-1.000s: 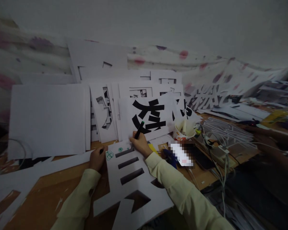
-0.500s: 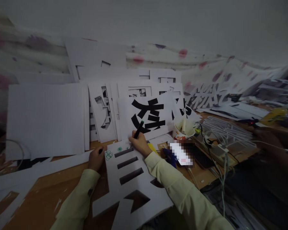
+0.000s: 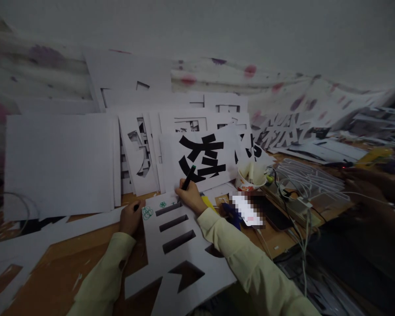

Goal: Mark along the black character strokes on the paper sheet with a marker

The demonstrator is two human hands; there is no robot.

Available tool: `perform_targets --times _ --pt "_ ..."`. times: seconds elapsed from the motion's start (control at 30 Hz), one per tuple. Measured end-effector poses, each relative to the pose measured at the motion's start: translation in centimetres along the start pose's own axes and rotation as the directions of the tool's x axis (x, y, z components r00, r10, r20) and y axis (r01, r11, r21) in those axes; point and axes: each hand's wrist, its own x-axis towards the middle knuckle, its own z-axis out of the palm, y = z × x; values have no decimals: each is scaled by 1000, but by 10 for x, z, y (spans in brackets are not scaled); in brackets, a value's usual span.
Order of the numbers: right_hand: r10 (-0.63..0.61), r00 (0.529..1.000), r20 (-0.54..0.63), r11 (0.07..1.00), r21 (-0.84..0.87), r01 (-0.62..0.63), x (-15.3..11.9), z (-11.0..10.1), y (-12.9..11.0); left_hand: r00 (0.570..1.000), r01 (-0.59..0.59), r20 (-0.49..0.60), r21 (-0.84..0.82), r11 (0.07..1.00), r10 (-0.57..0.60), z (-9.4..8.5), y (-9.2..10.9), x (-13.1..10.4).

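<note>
My right hand (image 3: 191,198) is closed round a black marker pen (image 3: 188,177) with a green end pointing up. It rests at the upper edge of a white board (image 3: 215,274) with cut-out slots. Small green flower doodles (image 3: 147,213) mark the board's top left corner; the pen's lower tip is hidden by my fingers. At the board's left edge, my left hand (image 3: 130,219) is closed on a small black piece (image 3: 136,206), perhaps the pen's cap. Behind the pen leans a sheet with a bold black character (image 3: 202,153).
White boards (image 3: 59,166), some with cut-outs, lean along the wall. Right of my hand are a paper cup (image 3: 250,180), a blurred-out phone screen (image 3: 246,210), a dark phone (image 3: 274,213) and tangled cables (image 3: 304,237). Another person's hand (image 3: 365,184) shows dimly at far right.
The whole view has shifted slightly. Both hands keep their places on the board, and the marker stays in my right hand; the green doodles look the same.
</note>
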Motion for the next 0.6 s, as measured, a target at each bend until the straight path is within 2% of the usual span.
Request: perform_targets --times 0.6 --pt "-4 1000 -5 1000 -18 4 -1 -1 1 1000 -3 -3 -5 1000 3 0 -1 0"
